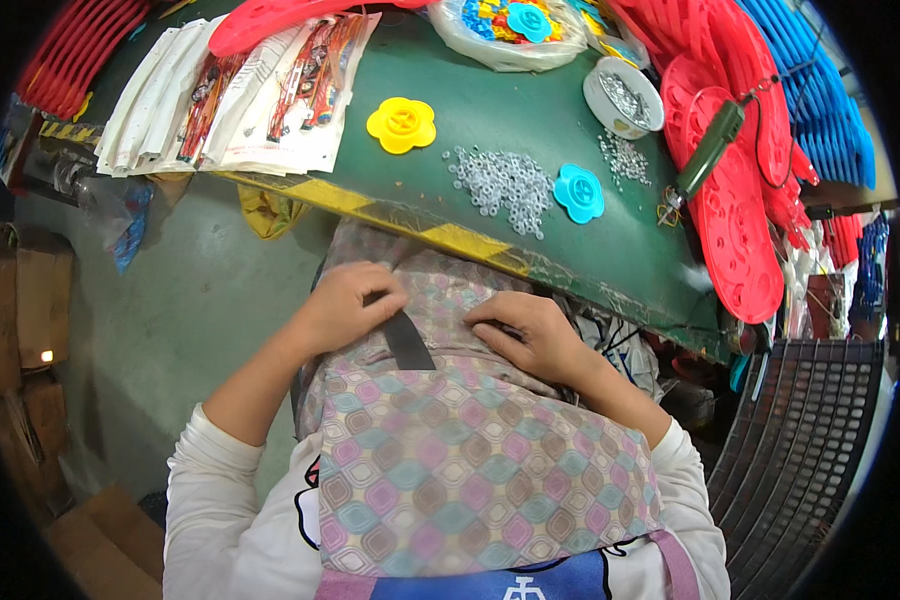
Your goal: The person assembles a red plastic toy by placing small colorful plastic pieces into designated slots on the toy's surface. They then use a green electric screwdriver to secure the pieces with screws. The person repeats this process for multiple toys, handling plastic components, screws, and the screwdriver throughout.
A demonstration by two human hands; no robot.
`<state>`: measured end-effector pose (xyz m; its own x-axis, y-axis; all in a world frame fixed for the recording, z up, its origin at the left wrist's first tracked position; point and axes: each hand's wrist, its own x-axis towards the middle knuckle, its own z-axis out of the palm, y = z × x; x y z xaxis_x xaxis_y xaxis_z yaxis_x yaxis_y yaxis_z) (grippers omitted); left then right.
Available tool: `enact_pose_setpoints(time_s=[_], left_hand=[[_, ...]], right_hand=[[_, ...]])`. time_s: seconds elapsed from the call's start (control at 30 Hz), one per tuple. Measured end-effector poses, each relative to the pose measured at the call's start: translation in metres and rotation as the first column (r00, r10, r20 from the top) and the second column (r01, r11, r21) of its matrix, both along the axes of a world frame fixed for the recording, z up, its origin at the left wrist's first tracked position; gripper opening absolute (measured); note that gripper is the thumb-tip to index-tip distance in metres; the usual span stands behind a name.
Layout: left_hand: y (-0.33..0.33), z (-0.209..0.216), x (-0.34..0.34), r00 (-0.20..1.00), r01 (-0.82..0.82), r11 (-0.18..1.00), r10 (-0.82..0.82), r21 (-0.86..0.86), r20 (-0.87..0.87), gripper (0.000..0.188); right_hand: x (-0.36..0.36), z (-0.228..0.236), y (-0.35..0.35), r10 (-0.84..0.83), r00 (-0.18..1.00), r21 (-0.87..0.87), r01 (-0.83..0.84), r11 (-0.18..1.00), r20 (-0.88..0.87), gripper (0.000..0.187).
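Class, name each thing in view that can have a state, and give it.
Left hand, curled at the dark strap
Right hand, loosely curled over the apron
White tub, open
Plastic bag, open, filled
Yellow flower piece, flat
Blue flower piece, flat
Green tool, tilted
Clear rings, loosely heaped

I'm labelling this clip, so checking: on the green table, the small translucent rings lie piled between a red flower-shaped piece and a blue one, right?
Not quite: the head view shows a yellow flower-shaped piece, not red. The translucent rings do lie piled between it and the blue one.
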<state>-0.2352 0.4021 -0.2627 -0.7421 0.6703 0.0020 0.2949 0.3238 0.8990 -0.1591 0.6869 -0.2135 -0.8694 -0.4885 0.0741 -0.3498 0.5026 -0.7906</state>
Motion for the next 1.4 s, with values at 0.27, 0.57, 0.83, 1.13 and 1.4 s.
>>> enact_pose_setpoints(time_s=[0.27, 0.57, 0.83, 1.13, 1.4], left_hand=[[0.016, -0.008, 0.005, 0.893, -0.168, 0.983, 0.118, -0.078, -0.435, 0.027], [0.0, 0.016, 0.042, 0.913, 0.031, 0.992, -0.078, -0.124, -0.399, 0.058], [-0.03, 0.066, 0.098, 0.917, 0.265, 0.964, -0.256, -0.012, -0.305, 0.027], [-0.049, 0.094, 0.127, 0.928, 0.217, 0.976, -0.215, -0.028, -0.306, 0.03], [-0.035, 0.086, 0.111, 0.955, 0.287, 0.954, -0.279, 0.082, -0.102, 0.045]], right_hand=[[0.029, 0.002, -0.005, 0.157, 0.983, -0.047, -0.153, 0.987, 0.095, 0.014], [0.054, 0.013, -0.001, 0.201, 0.971, -0.122, -0.186, 0.975, 0.13, 0.016], [0.052, 0.033, 0.023, -0.162, 0.978, -0.198, 0.186, 0.962, 0.135, 0.013], [0.068, 0.078, -0.003, 0.418, 0.907, -0.18, -0.402, 0.898, 0.056, 0.027], [0.06, 0.088, 0.008, 0.458, 0.886, -0.184, -0.44, 0.879, 0.068, 0.027]])
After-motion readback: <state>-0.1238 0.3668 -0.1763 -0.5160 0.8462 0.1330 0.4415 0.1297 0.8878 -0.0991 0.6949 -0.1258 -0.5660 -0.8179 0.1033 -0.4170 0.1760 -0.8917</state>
